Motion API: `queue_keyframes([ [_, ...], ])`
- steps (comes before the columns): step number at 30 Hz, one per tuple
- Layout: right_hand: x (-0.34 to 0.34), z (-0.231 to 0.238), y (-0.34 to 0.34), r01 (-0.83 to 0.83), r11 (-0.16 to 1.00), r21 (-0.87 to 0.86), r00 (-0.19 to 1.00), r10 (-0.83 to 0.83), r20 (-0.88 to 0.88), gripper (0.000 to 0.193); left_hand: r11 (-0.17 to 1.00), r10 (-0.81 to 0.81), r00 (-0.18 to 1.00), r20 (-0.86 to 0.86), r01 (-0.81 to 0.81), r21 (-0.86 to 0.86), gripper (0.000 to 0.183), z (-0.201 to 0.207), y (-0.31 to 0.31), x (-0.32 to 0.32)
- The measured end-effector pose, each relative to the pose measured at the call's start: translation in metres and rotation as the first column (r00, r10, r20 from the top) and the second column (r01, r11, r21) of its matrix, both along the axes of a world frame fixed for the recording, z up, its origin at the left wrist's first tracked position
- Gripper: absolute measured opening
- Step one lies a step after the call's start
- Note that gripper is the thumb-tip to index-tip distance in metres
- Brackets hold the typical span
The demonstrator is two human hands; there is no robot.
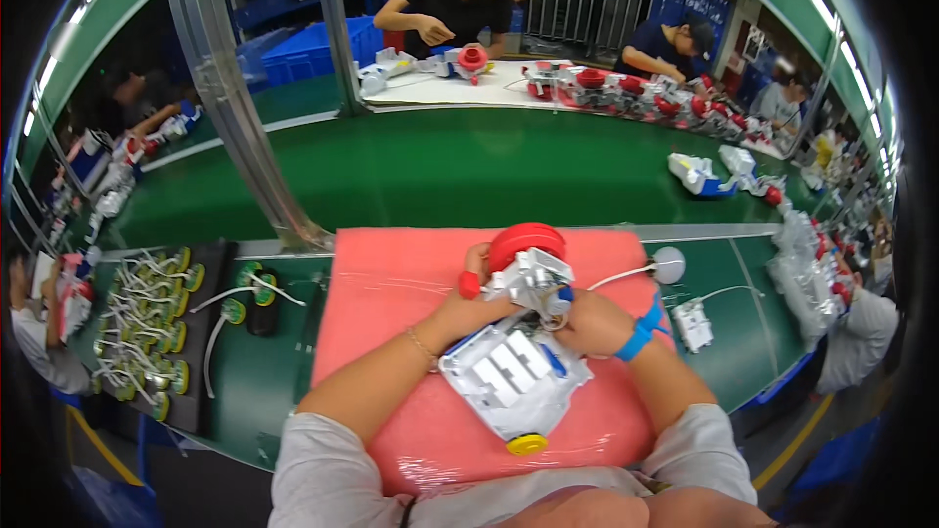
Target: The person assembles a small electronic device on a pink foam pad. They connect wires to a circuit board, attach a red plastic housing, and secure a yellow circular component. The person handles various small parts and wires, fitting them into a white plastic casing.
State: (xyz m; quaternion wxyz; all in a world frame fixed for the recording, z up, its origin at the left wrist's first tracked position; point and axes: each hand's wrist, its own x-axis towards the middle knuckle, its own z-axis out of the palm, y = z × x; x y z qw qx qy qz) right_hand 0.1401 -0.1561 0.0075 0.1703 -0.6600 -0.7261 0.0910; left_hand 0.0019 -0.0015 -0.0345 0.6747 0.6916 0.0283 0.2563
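Note:
A half-open white plastic assembly (499, 383) lies tilted on the pink padded mat (377, 269), with a red round part (528, 242) at its far end, a yellow cap (527, 444) at its near end and small blue pieces. Its left side is gripped by my left hand (471, 311), the fingers wrapped round it beside a small red knob (469, 285). My right hand (593, 324), with a blue wristband, is closed against the assembly's right side; what its fingertips pinch is hidden. From behind that hand a white cable runs to a round white disc (669, 264).
At left, a dark foam tray (217, 332) bears several yellow-green round parts with white wires; a few lie beside it. A small white wired box (693, 325) and plastic-wrapped parts (807, 269) are at right. Beyond runs a green conveyor (469, 166), with co-workers across it.

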Motion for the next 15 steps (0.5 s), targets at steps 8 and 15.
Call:
queue_keyframes([
  [8,-0.001,0.0,0.004,0.086,0.985,-0.146,0.995,-0.092,-0.032,0.016,0.998,-0.059,0.998,0.028,0.06,-0.021,0.069,0.002,-0.003,-0.001],
  [15,-0.004,-0.006,-0.011,0.113,0.989,0.095,0.994,-0.111,-0.025,0.011,0.994,-0.098,0.995,0.022,0.099,-0.049,0.068,0.004,-0.006,0.003],
])
